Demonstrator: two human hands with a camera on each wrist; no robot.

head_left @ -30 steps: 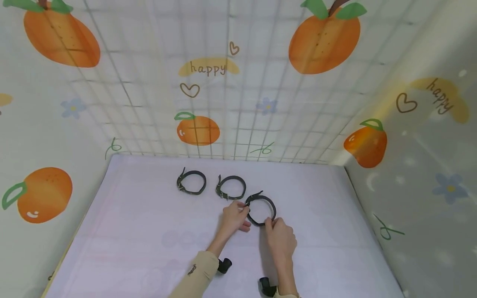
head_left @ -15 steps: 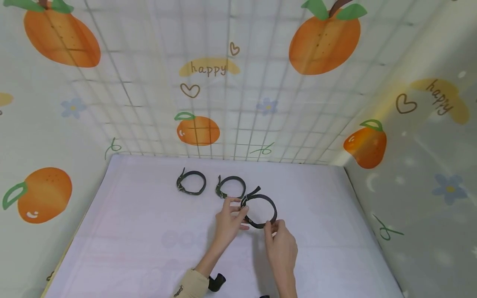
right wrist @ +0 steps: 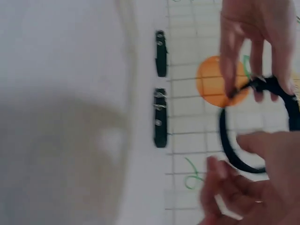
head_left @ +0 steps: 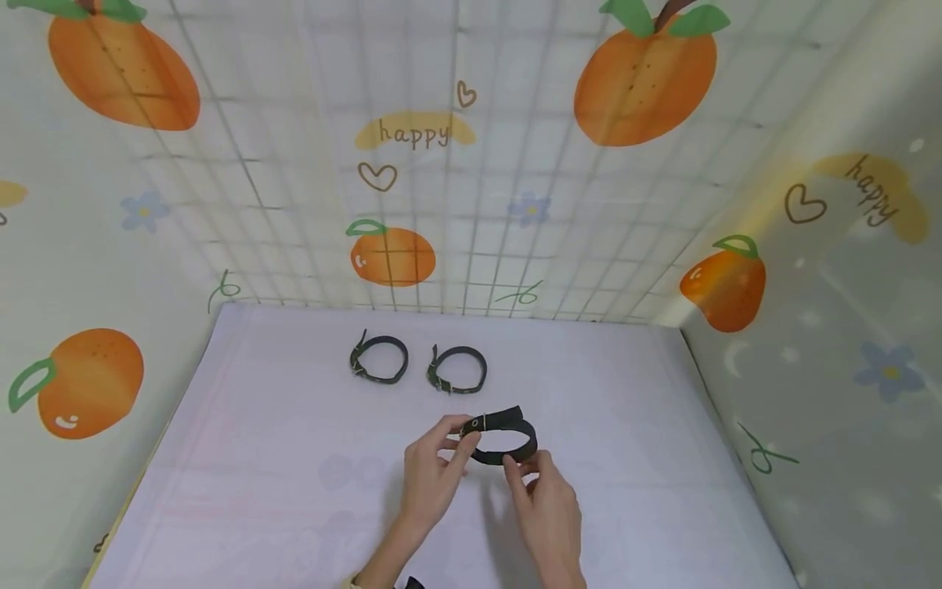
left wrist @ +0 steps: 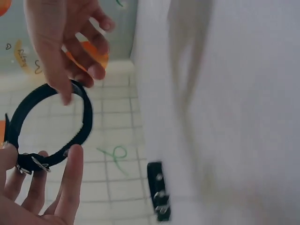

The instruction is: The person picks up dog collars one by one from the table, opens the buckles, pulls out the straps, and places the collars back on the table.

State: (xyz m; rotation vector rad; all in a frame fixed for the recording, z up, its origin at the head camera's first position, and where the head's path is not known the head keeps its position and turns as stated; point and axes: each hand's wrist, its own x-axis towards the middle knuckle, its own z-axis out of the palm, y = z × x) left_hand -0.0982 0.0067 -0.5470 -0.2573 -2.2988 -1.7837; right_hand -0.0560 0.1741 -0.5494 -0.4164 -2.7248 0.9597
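My hands hold a black buckled dog collar (head_left: 504,420) above the table, its loop tilted and its free strap end pointing right. My left hand (head_left: 430,478) pinches it at the buckle, thumb in front and fingers behind. On the opposite side of the loop, my right hand (head_left: 550,503) pinches the band between thumb and fingers. The left wrist view shows a metal D-ring (left wrist: 41,164) beside the left fingers. Two similar collars, one at the left (head_left: 356,360) and one nearer the middle (head_left: 434,376), lie on the table beyond my hands.
A white cloth covers the table (head_left: 257,491). Behind it rises a wire grid wall (head_left: 294,245) under a sheet printed with oranges, with more printed sheet at both sides.
The collar has come up off the table and nearer to me, tilting so its loop looks flatter. Both hands moved back with it. The other two collars stayed put.
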